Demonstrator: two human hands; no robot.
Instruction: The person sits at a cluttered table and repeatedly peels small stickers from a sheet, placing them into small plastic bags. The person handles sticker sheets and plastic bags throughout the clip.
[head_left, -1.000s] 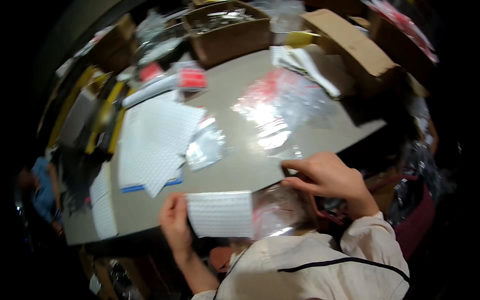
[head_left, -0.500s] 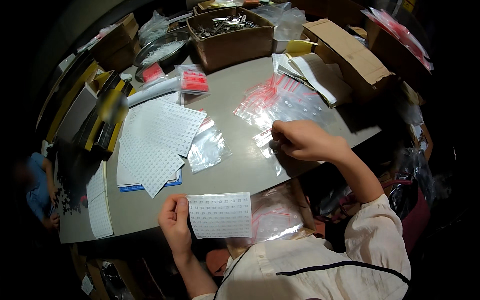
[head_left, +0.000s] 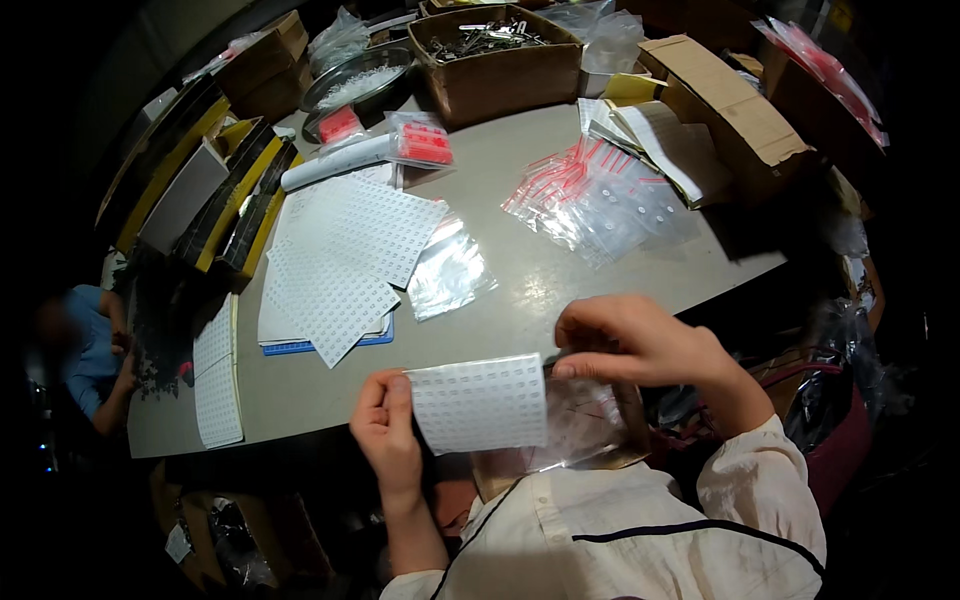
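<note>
My left hand (head_left: pixel 393 430) pinches the left edge of a white label sheet (head_left: pixel 478 405), printed with rows of small marks, in front of the table's near edge. Close to the sheet's right edge is my right hand (head_left: pixel 640 342), its fingers curled with a gap above the thumb; nothing shows between them. Below both hands, a cardboard box (head_left: pixel 630 430) at my lap contains clear plastic bags (head_left: pixel 590 410). Farther off on the table, clear zip bags (head_left: pixel 600 205) with red strips and small round white labels lie in an overlapping spread.
More label sheets (head_left: pixel 350 240) lie fanned on a blue-edged pad (head_left: pixel 330 347), beside clear bags (head_left: pixel 448 275). At the back stand a carton of metal parts (head_left: pixel 495 80) and a bowl (head_left: pixel 355 90). Black-and-yellow boxes (head_left: pixel 235 200) line the left. Another person (head_left: pixel 95 355) sits far left.
My right hand has come back from the table toward the label sheet, and the bag under it no longer shows there. The sheet has tilted, and the whole view has shifted.
</note>
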